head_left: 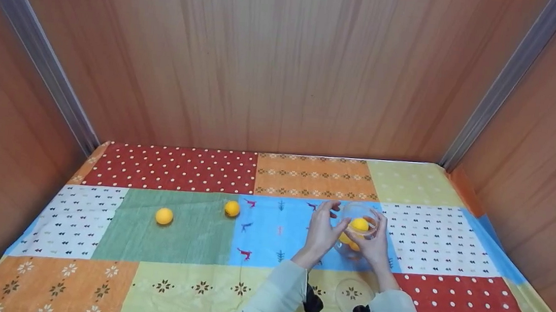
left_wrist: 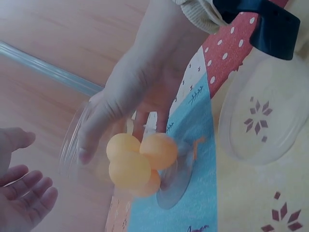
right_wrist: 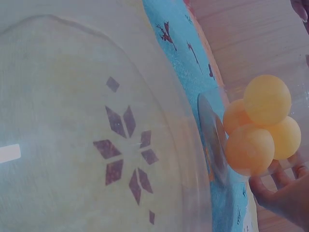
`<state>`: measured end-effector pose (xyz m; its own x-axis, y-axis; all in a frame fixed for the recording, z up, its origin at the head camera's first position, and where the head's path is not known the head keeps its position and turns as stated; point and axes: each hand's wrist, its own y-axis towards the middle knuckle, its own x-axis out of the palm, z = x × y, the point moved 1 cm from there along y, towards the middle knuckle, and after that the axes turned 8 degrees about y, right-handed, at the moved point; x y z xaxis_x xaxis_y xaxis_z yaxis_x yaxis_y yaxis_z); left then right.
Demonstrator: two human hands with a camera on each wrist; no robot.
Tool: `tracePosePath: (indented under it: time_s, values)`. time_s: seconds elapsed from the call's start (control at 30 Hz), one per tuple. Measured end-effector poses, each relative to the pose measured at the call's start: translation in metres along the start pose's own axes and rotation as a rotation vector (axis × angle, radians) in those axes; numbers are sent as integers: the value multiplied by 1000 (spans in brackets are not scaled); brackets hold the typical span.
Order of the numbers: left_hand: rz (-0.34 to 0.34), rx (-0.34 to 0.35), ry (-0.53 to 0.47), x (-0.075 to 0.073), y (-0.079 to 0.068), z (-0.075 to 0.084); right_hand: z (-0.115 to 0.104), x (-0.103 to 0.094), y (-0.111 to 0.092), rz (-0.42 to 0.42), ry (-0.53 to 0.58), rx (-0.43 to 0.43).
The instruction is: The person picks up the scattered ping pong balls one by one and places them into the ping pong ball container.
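My right hand [head_left: 374,241] curls its fingers and thumb round the upper part of a clear jar [left_wrist: 176,186]. Several orange-yellow table tennis balls [left_wrist: 129,170] are piled inside, plainly visible through the wall. To the left of the jar my left hand [head_left: 322,234] is held with parted, loosely bent fingers; the left wrist view shows a gap between them and the jar. Nearer my body, a clear round lid [head_left: 349,291] lies on the cloth between my forearms.
Two more balls, one at the far left [head_left: 164,216] and one nearer the middle [head_left: 232,208], lie on the green patch of the patchwork tablecloth [head_left: 188,241]. Wood-grain panels [head_left: 286,65] enclose the back and both sides.
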<state>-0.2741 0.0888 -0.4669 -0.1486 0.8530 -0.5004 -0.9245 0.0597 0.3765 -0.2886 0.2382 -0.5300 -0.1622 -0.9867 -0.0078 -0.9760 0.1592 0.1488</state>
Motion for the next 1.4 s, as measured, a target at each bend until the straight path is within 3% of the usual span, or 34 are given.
tracePosePath:
  time_s: [0.4,0.63,1.03,1.4]
  values:
    - [24,-4,47,-19,4,-17,0,-1,0,7,9,4]
    - [40,-35,74,-31,6,-30,1,0,-1,-13,71,-54]
    - [33,-117,130,-52,2,-60,1,-1,-1,-13,43,-25]
    - [-19,-205,145,-69,2,-89,0,-1,-2,-15,54,-24]
